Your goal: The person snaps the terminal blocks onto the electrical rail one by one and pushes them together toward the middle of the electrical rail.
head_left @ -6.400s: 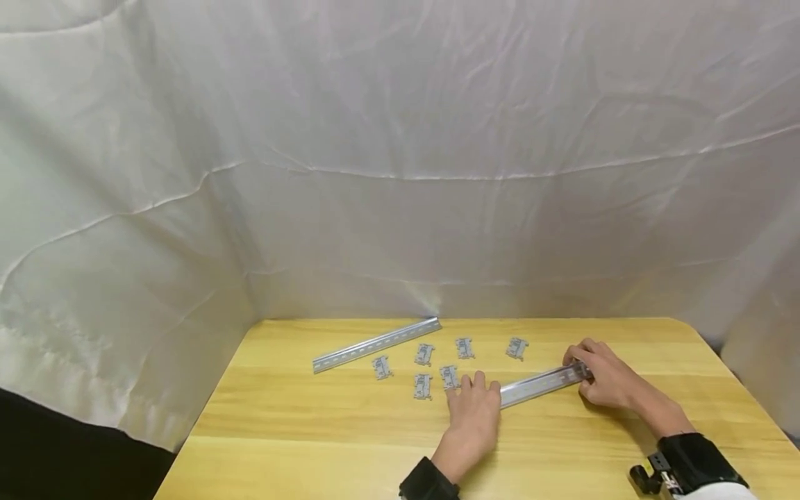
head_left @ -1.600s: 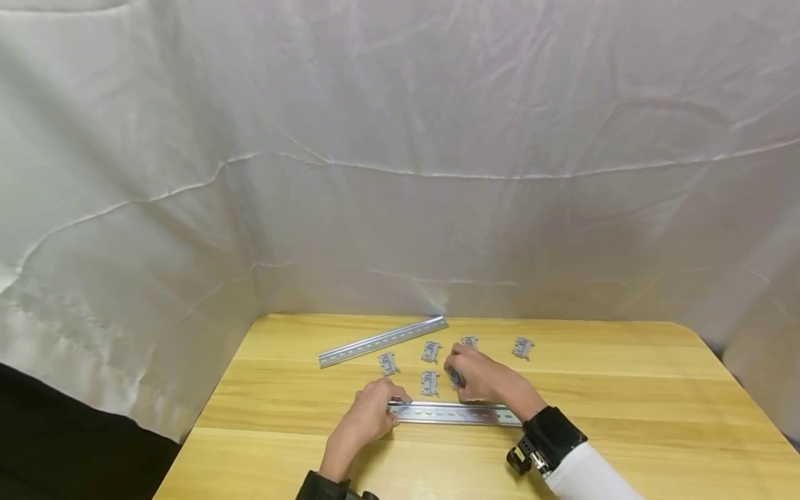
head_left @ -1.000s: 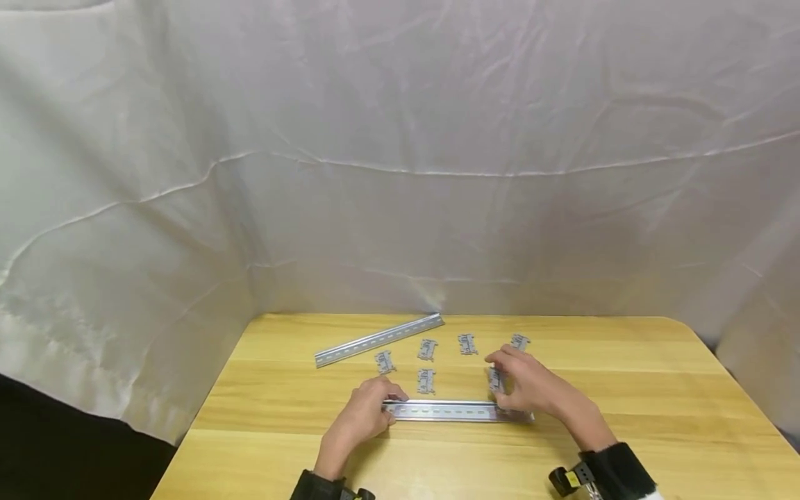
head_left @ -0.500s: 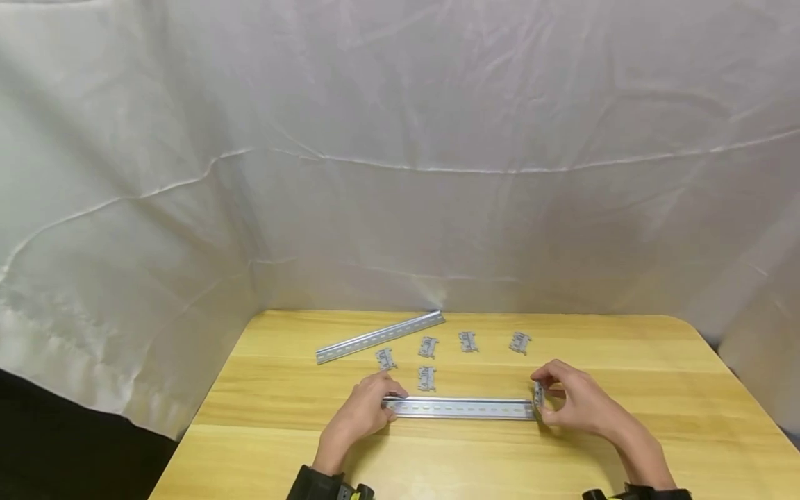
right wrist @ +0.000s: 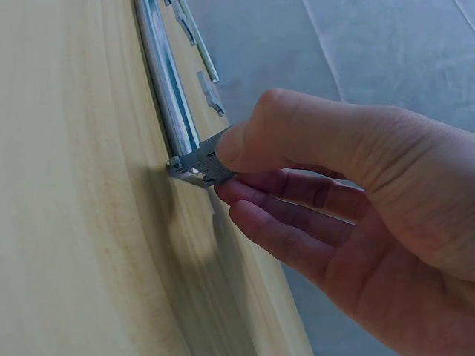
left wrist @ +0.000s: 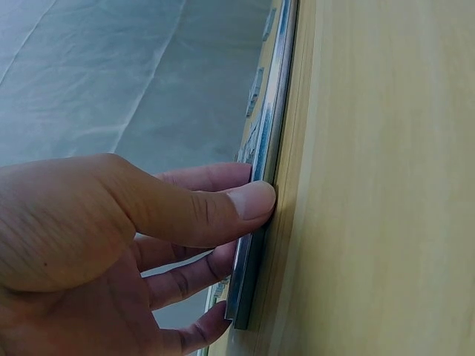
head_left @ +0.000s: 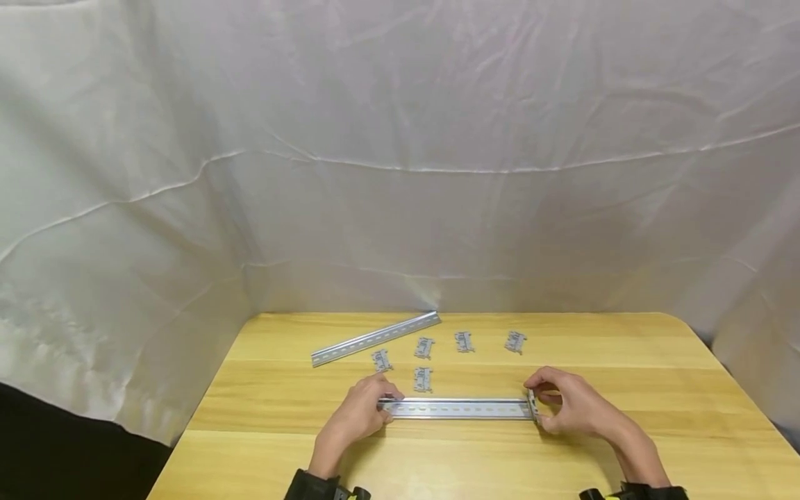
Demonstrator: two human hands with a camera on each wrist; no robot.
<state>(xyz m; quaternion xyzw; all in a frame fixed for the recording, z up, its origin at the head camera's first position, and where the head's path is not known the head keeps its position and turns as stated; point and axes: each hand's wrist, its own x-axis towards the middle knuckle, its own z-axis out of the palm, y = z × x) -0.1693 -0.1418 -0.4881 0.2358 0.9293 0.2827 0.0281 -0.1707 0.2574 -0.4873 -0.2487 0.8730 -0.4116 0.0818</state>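
A slotted metal DIN rail (head_left: pixel 459 408) lies crosswise near the middle of the table. My left hand (head_left: pixel 359 411) pinches its left end, thumb on the near edge and fingers on the far edge, as the left wrist view (left wrist: pixel 148 237) also shows. At the rail's right end, my right hand (head_left: pixel 578 403) pinches a grey DIN rail terminal block (right wrist: pixel 204 159) between thumb and fingers. The block stands on edge across the rail (right wrist: pixel 167 81), with its foot right at the rail's end. Part of the block is hidden behind my thumb.
Behind the rail lie several loose grey terminal blocks (head_left: pixel 423 379), one of them far right (head_left: pixel 515 342). A second slotted rail (head_left: pixel 375 339) lies slanted at the back left of the wooden table (head_left: pixel 462 458). Pale curtains (head_left: pixel 400 229) hang behind.
My right hand picked up a terminal block beside the other blocks and carried it right to the rail's right end. Earlier both hands shifted the rail left and straightened it; my left hand keeps its grip.
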